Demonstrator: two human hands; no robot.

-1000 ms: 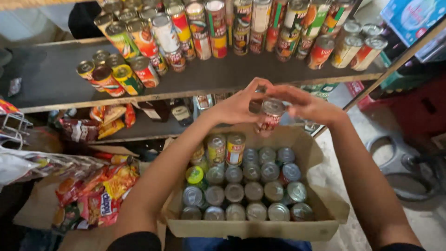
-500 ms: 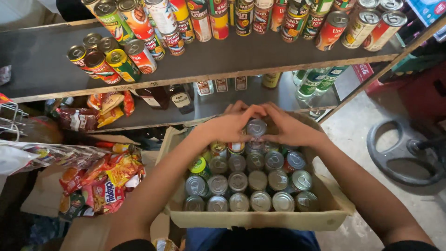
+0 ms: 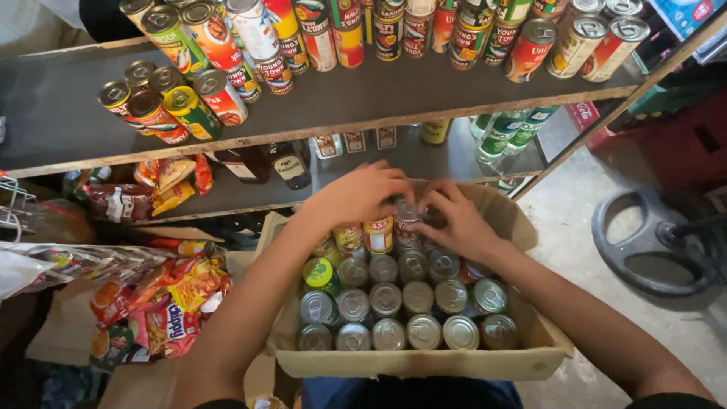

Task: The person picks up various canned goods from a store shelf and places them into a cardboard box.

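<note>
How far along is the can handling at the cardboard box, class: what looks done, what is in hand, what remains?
Done: many cans stand on the upper shelf. In hand: left hand and right hand both grip one can at the back of the cardboard box. Left: several rows of cans fill the box.

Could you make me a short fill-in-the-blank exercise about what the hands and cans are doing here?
1. Both hands, the left hand and the right hand, meet at the ____ end of the cardboard box.
2. The box is filled with upright ____.
3. Above the box, more cans lie on a dark ____.
4. Left of the box lie colourful snack ____.

Missing words: far; cans; shelf; packets
</note>
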